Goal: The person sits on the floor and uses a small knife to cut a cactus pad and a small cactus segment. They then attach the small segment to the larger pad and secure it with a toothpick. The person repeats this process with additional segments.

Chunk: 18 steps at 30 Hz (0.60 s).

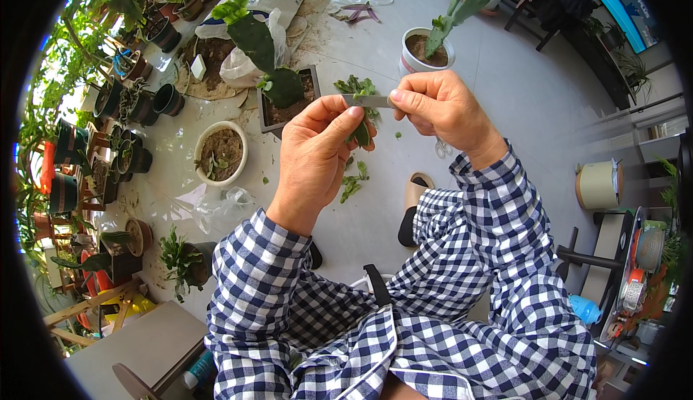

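Note:
My left hand [330,145] pinches a green plant cutting [361,134] between thumb and fingers; part of it is hidden by the fingers. In my right hand [433,110] is the end of a flat grey blade [373,101], which reaches across to the left thumb and the top of the cutting. Behind the hands, leafy green cuttings [354,85] show, though I cannot tell whether they lie on the floor or belong to the held piece. More cut green pieces [353,183] lie on the floor below. Scissors handles [443,147] show just under the right wrist.
A grafted cactus [254,43] stands in a rectangular pot [265,118] at the upper left, another in a white pot [405,64] beyond the right hand. A round pot of soil [245,156] and a clear plastic bag [222,205] are at left. Potted plants line the left side.

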Each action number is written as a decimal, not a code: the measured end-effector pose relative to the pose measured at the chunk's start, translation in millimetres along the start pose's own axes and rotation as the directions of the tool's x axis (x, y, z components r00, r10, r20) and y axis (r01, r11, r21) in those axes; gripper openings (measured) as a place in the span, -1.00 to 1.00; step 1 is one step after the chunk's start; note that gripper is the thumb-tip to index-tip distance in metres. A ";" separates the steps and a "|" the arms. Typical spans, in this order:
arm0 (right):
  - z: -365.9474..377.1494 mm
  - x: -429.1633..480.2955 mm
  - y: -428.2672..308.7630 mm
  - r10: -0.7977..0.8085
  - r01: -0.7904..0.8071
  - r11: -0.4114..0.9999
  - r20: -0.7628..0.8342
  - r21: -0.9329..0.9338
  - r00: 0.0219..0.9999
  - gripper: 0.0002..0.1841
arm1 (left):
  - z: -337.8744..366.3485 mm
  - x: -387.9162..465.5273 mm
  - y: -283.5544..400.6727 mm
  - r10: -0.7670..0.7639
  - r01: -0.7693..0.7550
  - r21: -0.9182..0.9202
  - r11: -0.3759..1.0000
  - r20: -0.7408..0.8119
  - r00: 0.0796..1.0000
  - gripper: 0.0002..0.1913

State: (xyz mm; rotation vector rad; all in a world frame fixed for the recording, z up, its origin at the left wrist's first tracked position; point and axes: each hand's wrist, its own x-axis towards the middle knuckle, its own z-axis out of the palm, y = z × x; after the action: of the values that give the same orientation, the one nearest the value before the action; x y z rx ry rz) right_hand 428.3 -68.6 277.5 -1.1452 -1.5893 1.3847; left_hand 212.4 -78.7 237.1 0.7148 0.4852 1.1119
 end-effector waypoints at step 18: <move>-1.8 0.1 1.5 0.013 -0.013 1.000 0.014 0.013 1.000 -0.62 | -0.1 0.2 0.1 -0.003 0.004 -0.006 1.000 0.015 1.000 -0.90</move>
State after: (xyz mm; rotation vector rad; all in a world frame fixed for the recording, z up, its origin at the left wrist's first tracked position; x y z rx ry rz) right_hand 430.2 -67.9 276.3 -1.1425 -1.5831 1.4129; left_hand 212.3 -78.5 237.0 0.7162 0.4701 1.1036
